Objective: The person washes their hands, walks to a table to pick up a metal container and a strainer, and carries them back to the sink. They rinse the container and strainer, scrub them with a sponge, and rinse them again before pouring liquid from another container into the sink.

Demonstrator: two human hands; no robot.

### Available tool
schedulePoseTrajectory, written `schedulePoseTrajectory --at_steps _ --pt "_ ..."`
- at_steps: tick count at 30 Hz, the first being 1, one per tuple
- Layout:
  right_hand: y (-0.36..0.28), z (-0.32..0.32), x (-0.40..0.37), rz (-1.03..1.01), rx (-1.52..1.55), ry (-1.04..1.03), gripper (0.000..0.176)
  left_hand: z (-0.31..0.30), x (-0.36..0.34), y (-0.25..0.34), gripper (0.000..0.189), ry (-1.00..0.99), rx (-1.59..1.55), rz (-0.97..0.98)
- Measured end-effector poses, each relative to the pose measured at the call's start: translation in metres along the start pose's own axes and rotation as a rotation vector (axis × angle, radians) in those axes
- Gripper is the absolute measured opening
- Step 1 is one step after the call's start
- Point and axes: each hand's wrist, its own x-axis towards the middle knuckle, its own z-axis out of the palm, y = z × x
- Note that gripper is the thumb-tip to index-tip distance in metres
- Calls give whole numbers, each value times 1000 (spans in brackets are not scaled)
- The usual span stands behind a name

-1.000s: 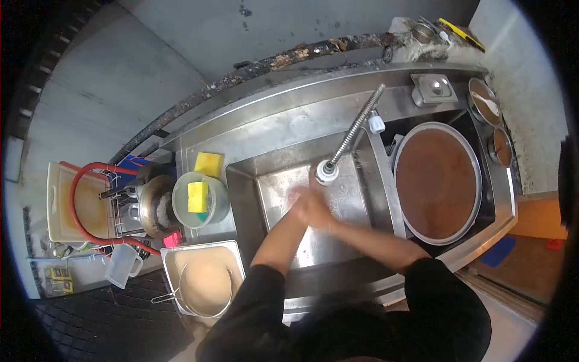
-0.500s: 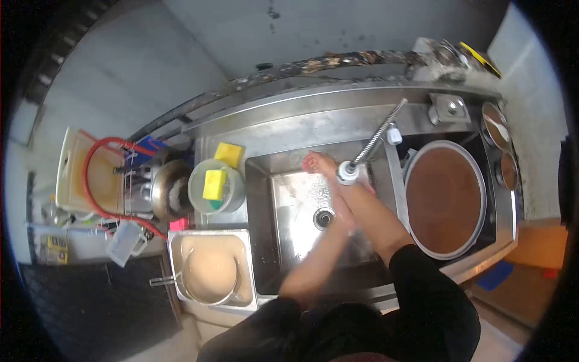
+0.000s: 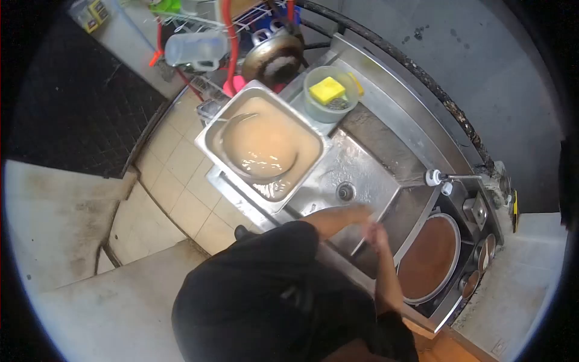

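Observation:
Over the right part of the steel sink [image 3: 325,193], my left hand [image 3: 359,213] and my right hand [image 3: 376,235] are close together, seemingly touching. Motion smears the left fingers, and those of the right hand are too blurred to read. No object can be made out in either hand. The sink's drain [image 3: 345,192] lies to the left of the hands. A white spray tap head [image 3: 433,177] hangs at the sink's far right corner, apart from both hands.
On the left, a steel pan [image 3: 216,143] of cloudy liquid holds a sunken round vessel. A clear tub [image 3: 313,108] with a yellow sponge [image 3: 327,90] stands behind it. To the right sits a large round container [image 3: 429,259] of brown liquid. A plastic jug [image 3: 193,49] is at the upper left.
My view has turned and shifted left, bringing the pan nearer. My hands and forearms, formerly under the tap head, are now drawn back toward my body, away from it.

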Motion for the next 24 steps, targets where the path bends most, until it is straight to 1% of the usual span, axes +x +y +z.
schedulePoseTrajectory --at_steps 1,2,3,4,5,6,7,8,9,10,11,12,13,14,15,16,17,18,19,20,21,22,23,24 --pt "4 -9 -12 -68 -509 139 30 12 -31 -12 31 -118 23 76" --pt "5 -11 -11 -149 -1018 256 28 10 -51 -14 35 -170 10 111" --pt "13 -11 -11 -235 -1512 374 28 -2 -70 -11 41 -175 -8 129" --pt "16 -10 -8 -327 -2010 481 28 -26 -87 -1 46 -108 -42 129" --pt "-13 10 -10 -60 -1879 470 30 -52 -107 8 52 -9 -76 135" --pt "-17 80 -16 0 -1759 356 30 -88 -134 19 31 178 -118 181" --pt "-10 130 -20 -165 -1473 275 32 -121 -160 20 31 199 -112 169" --pt "-4 169 -24 -279 -1359 263 27 -148 -191 15 29 130 -334 193" --pt "-2 183 -21 -371 -1117 71 22 -169 -226 5 32 70 -561 218" --pt "4 177 -12 -348 -1039 49 24 -182 -271 -10 40 57 -658 234" --pt "8 151 2 -289 -1097 130 26 -169 -303 -43 40 -17 -589 109" --pt "7 111 21 -225 -1349 244 29 -159 -342 -85 39 -73 -396 139" --pt "-6 60 34 -157 -1993 344 31 -132 -385 -134 31 19 -117 115" --pt "-25 19 39 -102 -2406 353 33 -145 -454 -146 22 -1 52 -275" --pt "-47 -1 47 -204 -2505 342 35 -80 -498 -229 21 171 190 -552" --pt "-29 47 45 -354 -2334 513 39 -86 -564 -250 37 319 -53 -832" --pt "-15 93 45 -523 -2138 647 42 -91 -629 -259 51 523 -69 -976" --pt "8 139 38 -726 -2318 699 44 -106 -691 -271 63 529 -220 -1187" --pt "23 186 38 -961 -2485 746 45 -127 -746 -261 62 719 -362 -1348" --pt "29 227 52 -1084 -2317 713 45 -144 -795 -253 59 887 -295 -1415" --pt "38 267 68 -1192 -2134 685 47 -167 -833 -247 53 993 -245 -1490" --pt "86 336 76 -1291 -1914 638 42 -193 -860 -233 49 1169 -221 -1477" --pt "147 408 80 -1372 -1688 592 43 -213 -883 -230 46 1346 -191 -1455" --pt "179 454 91 -1276 -1664 553 43 -222 -906 -250 43 1555 -257 -1288"
